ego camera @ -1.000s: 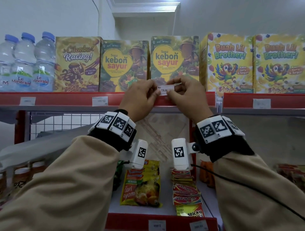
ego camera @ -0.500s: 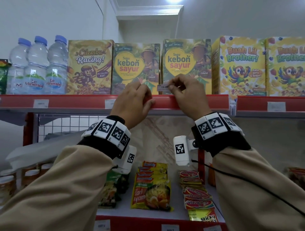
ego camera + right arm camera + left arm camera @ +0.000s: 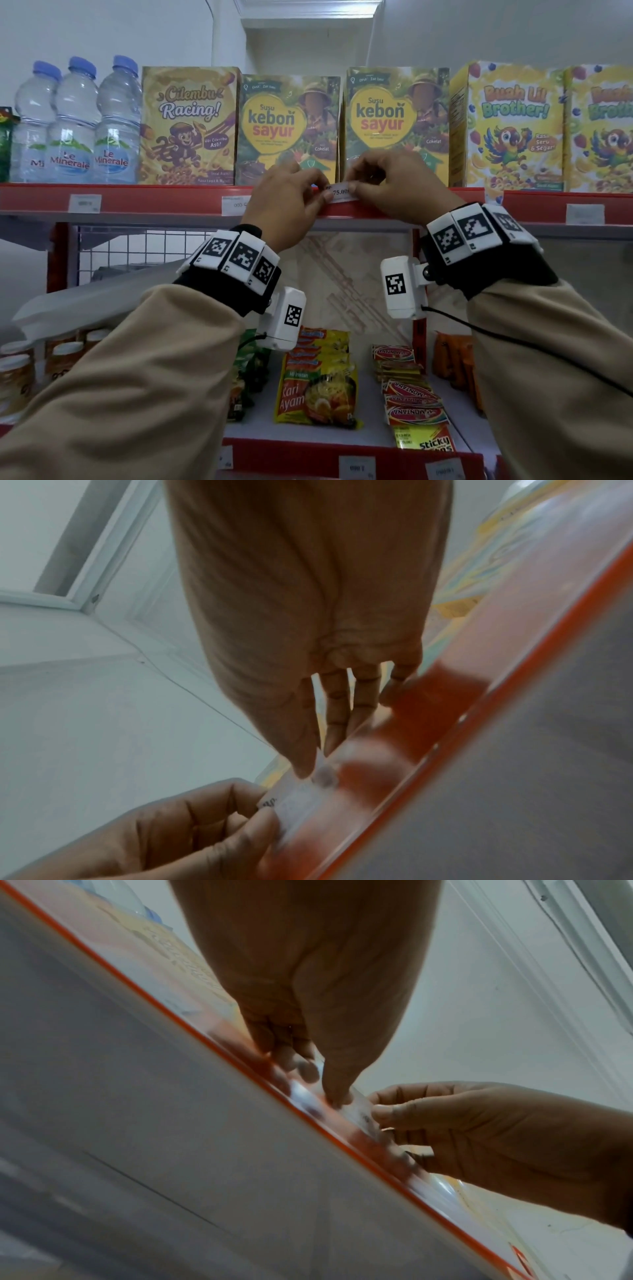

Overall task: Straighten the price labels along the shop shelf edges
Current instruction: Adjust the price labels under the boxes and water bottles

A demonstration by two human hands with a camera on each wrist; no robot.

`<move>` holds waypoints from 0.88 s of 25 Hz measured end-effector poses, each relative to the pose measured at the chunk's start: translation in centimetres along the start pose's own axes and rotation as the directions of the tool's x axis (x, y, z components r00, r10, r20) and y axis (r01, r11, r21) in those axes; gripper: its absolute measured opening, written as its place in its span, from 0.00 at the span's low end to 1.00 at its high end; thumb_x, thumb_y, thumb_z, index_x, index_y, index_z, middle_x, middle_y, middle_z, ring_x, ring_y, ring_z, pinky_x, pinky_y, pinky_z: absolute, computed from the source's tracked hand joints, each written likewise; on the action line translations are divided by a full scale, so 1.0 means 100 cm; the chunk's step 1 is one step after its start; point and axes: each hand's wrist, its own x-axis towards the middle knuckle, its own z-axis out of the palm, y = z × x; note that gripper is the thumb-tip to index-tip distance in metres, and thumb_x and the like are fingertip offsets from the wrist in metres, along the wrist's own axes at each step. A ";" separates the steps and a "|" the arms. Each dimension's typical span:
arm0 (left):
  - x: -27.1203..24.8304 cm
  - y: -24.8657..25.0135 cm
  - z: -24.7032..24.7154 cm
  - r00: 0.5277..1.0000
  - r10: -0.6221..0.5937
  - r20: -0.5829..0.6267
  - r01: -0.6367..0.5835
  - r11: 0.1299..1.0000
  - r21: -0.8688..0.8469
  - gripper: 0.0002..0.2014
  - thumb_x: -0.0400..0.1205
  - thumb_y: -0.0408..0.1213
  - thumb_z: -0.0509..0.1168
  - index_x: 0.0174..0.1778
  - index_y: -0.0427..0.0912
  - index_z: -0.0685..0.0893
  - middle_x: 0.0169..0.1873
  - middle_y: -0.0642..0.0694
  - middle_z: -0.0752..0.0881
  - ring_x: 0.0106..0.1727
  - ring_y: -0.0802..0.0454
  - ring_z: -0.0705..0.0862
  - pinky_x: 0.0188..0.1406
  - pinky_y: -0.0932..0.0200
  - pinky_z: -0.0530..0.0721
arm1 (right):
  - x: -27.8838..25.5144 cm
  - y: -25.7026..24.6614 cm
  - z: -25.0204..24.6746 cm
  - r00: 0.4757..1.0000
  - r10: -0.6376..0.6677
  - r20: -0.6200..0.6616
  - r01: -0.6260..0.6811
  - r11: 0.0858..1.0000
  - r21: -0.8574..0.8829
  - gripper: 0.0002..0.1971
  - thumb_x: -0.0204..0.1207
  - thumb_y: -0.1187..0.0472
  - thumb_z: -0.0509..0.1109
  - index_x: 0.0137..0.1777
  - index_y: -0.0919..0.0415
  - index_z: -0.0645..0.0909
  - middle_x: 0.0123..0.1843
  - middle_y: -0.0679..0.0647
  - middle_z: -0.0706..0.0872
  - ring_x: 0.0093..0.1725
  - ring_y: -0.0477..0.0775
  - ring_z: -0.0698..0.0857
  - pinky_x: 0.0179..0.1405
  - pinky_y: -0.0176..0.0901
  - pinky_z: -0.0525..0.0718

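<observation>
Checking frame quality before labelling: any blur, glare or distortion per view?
Head: sharp centre, label digits readable; wide-angle bending at the edges. Left wrist: shelf edge smeared, left hand dim against bright wall. Right wrist: shelf edge and label blurred, right hand backlit.

Top shelf stock, counted
Three bottles [image 3: 73, 126], five boxes [image 3: 394, 126], and five price labels [image 3: 340, 193] on the top shelf edge [image 3: 154, 200].
</observation>
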 end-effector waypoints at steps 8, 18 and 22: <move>0.000 0.001 -0.001 1.000 0.006 0.018 -0.006 1.000 0.015 0.07 0.82 0.47 0.64 0.52 0.49 0.82 0.42 0.51 0.75 0.53 0.48 0.74 0.56 0.50 0.72 | 0.002 -0.009 -0.010 0.988 0.024 0.150 0.011 0.974 -0.228 0.04 0.76 0.61 0.72 0.49 0.57 0.85 0.42 0.51 0.81 0.44 0.50 0.77 0.45 0.39 0.72; 0.002 0.002 -0.006 0.995 -0.025 0.101 0.016 0.996 0.092 0.10 0.83 0.50 0.62 0.53 0.50 0.83 0.44 0.51 0.72 0.55 0.47 0.73 0.58 0.49 0.71 | 0.006 -0.010 -0.011 0.972 0.071 0.226 -0.002 0.957 -0.292 0.07 0.78 0.58 0.70 0.52 0.58 0.85 0.36 0.45 0.74 0.44 0.50 0.75 0.44 0.38 0.67; 0.006 0.004 -0.010 0.986 -0.054 0.160 0.035 0.992 0.121 0.13 0.84 0.50 0.61 0.57 0.49 0.84 0.46 0.48 0.72 0.60 0.43 0.74 0.58 0.48 0.73 | 0.006 -0.012 -0.013 0.968 0.087 0.234 -0.019 0.961 -0.277 0.07 0.79 0.58 0.70 0.53 0.58 0.84 0.35 0.43 0.73 0.44 0.49 0.74 0.43 0.37 0.66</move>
